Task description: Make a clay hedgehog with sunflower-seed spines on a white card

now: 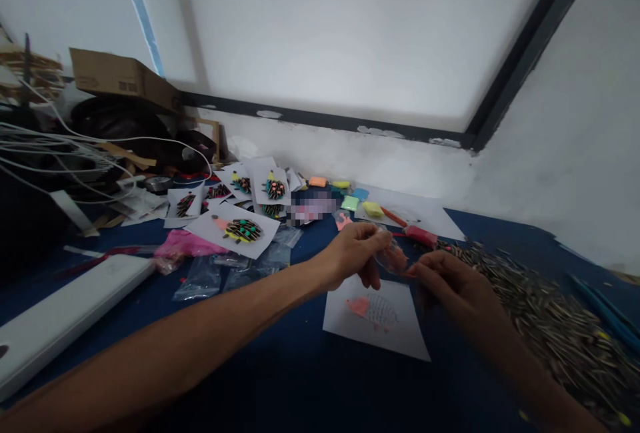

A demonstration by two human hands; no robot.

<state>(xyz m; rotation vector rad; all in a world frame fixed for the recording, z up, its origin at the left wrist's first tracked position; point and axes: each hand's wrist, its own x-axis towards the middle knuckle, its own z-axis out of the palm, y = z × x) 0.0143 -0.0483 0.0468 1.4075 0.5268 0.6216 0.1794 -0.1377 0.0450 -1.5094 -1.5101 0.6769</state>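
You are in what looks like a makeshift craft workshop: your blue counter [300, 369] carries a hedgehog drawing [377, 323], with a heap of thin sticks [540, 319] to its right, small coloured blocks [350, 203] beyond it, decorated hedgehog pictures [243, 229] to its left and a cardboard box [113, 76] farther left.

Soft light falls from the white panel [345, 33] at twelve o'clock. The counter [280, 379] is dim, darkest toward six; the right hand [450, 283] is shadowed, blurred. Edges look stretched; a central patch is pixelated.
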